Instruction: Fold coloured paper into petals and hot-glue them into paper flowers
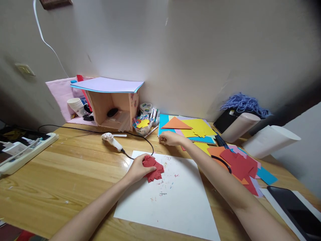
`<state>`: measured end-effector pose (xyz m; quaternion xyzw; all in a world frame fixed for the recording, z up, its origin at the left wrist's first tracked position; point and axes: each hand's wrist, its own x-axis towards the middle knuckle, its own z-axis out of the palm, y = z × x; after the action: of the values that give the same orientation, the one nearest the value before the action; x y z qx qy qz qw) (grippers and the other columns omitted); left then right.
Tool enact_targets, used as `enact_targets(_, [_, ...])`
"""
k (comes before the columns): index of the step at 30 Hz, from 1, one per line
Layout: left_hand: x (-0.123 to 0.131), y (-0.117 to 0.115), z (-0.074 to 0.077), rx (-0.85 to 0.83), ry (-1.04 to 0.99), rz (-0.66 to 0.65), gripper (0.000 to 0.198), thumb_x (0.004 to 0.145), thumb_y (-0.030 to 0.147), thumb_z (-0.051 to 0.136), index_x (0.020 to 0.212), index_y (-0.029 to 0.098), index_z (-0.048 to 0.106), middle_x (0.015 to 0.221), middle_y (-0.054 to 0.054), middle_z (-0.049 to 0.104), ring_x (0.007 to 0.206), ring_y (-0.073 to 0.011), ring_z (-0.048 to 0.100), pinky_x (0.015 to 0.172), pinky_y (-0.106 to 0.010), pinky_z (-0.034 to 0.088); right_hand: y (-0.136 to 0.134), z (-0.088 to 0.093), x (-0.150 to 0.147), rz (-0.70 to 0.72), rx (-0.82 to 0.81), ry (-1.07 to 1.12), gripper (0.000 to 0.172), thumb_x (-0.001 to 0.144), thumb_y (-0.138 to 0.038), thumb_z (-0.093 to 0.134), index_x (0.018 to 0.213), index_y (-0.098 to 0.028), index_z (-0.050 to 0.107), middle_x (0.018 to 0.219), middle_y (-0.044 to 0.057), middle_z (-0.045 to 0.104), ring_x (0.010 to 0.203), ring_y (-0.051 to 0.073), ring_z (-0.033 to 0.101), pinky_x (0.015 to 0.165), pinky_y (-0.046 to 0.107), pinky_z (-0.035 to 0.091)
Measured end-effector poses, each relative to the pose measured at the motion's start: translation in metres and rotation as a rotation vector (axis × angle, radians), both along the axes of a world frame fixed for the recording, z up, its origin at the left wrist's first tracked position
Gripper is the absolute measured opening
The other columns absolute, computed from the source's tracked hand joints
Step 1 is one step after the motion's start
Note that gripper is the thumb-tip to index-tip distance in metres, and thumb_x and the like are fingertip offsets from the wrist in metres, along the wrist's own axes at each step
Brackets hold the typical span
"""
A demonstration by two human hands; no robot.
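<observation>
My left hand (137, 168) holds a red paper cutout (154, 168) with jagged edges, pressing it onto a white sheet (175, 197) lying on the wooden table (62, 170). My right hand (170, 138) reaches forward, its fingers touching the near left corner of a stack of coloured paper (190, 129) in blue, yellow and orange. Whether it grips a sheet I cannot make out.
A glue gun (111, 140) with black cord lies left of centre. A cardboard box (112, 105) stands at the wall, with paper cups (76, 105) beside it. A bowl of paper scraps (142, 126), red and orange paper (238, 164), a power strip (23, 150), a white container (271, 140) and a tablet (296, 211) surround the sheet.
</observation>
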<state>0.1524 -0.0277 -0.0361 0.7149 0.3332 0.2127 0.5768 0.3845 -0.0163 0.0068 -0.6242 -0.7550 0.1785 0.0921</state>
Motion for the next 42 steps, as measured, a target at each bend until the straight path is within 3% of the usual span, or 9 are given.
enact_targets(5, [0.001, 0.004, 0.0, -0.09, -0.041, 0.099, 0.031, 0.056, 0.027, 0.071, 0.08, 0.013, 0.058, 0.077, -0.005, 0.064, 0.07, -0.0171, 0.06, 0.065, -0.028, 0.047, -0.032, -0.006, -0.018, 0.041, 0.518, -0.019, 0.02, 0.081, -0.012, 0.046, 0.091, -0.02, 0.061, 0.12, 0.01, 0.052, 0.115, 0.025, 0.039, 0.094, 0.044, 0.032])
enact_targets(9, [0.0, 0.005, 0.008, -0.065, -0.085, 0.22, 0.032, 0.059, 0.029, 0.07, 0.082, 0.012, 0.057, 0.077, -0.005, 0.064, 0.069, -0.0172, 0.061, 0.063, -0.028, 0.049, -0.058, -0.023, -0.036, 0.053, 0.594, 0.16, 0.02, 0.086, -0.023, 0.043, 0.099, -0.02, 0.058, 0.119, 0.009, 0.053, 0.114, 0.023, 0.041, 0.095, 0.043, 0.033])
enact_targets(15, [-0.012, 0.006, 0.016, 0.565, -0.214, 0.316, 0.012, 0.071, 0.024, 0.062, 0.08, 0.017, 0.058, 0.077, -0.004, 0.067, 0.07, -0.0144, 0.063, 0.063, -0.023, 0.05, -0.07, -0.043, -0.059, -0.413, 0.161, 1.012, 0.038, 0.087, -0.048, 0.032, 0.087, -0.017, 0.054, 0.067, 0.002, 0.055, 0.053, 0.011, 0.05, 0.049, 0.025, 0.041])
enact_targets(18, [-0.017, 0.009, 0.014, 1.057, -0.247, 0.128, 0.013, 0.073, 0.014, 0.058, 0.085, 0.019, 0.061, 0.081, -0.003, 0.069, 0.077, -0.0142, 0.064, 0.073, -0.025, 0.049, -0.07, -0.043, -0.069, -0.369, -0.188, 1.343, 0.043, 0.082, -0.055, 0.037, 0.077, -0.015, 0.053, 0.06, 0.0, 0.053, 0.044, 0.008, 0.045, 0.041, 0.02, 0.035])
enact_targets(23, [-0.011, 0.008, 0.013, 1.405, -0.132, -0.137, 0.029, 0.078, 0.008, 0.05, 0.103, 0.021, 0.057, 0.099, -0.002, 0.067, 0.096, -0.014, 0.06, 0.099, -0.033, 0.034, -0.076, -0.04, -0.078, -0.327, -0.235, 1.502, 0.028, 0.075, -0.043, 0.058, 0.074, -0.015, 0.054, 0.062, -0.002, 0.052, 0.05, 0.005, 0.046, 0.05, 0.018, 0.037])
enact_targets(27, [-0.009, 0.005, 0.02, 1.176, 0.05, -0.174, 0.053, 0.076, 0.009, 0.049, 0.126, 0.022, 0.04, 0.128, -0.008, 0.048, 0.12, -0.02, 0.041, 0.107, -0.044, 0.02, -0.075, -0.042, -0.072, -0.395, -0.158, 1.407, 0.025, 0.073, -0.04, 0.06, 0.073, -0.015, 0.054, 0.061, -0.004, 0.049, 0.049, 0.005, 0.043, 0.049, 0.018, 0.034])
enact_targets(31, [-0.013, 0.008, 0.026, 0.7, 0.035, -0.188, 0.077, 0.067, 0.01, 0.055, 0.136, 0.019, 0.022, 0.14, -0.014, 0.025, 0.128, -0.0262, 0.026, 0.104, -0.044, 0.027, -0.072, -0.042, -0.064, -0.421, -0.069, 1.317, 0.025, 0.073, -0.04, 0.06, 0.074, -0.015, 0.055, 0.063, -0.004, 0.05, 0.053, 0.006, 0.043, 0.05, 0.019, 0.033])
enact_targets(36, [-0.009, 0.012, 0.022, 0.006, -0.025, -0.01, 0.053, 0.077, 0.03, 0.05, 0.126, 0.014, 0.037, 0.124, -0.016, 0.048, 0.112, -0.0245, 0.048, 0.092, -0.038, 0.04, -0.073, -0.041, -0.063, -0.328, -0.058, 1.235, 0.025, 0.075, -0.039, 0.057, 0.073, -0.015, 0.053, 0.063, -0.003, 0.048, 0.055, 0.008, 0.043, 0.052, 0.021, 0.033])
enact_targets(42, [-0.004, 0.009, 0.021, -0.119, 0.049, 0.011, 0.04, 0.06, 0.038, 0.069, 0.088, 0.01, 0.062, 0.09, -0.01, 0.066, 0.082, -0.0216, 0.06, 0.071, -0.029, 0.046, -0.075, -0.041, -0.067, -0.238, -0.051, 1.061, 0.029, 0.075, -0.044, 0.056, 0.073, -0.015, 0.053, 0.063, -0.002, 0.049, 0.057, 0.009, 0.045, 0.052, 0.021, 0.035])
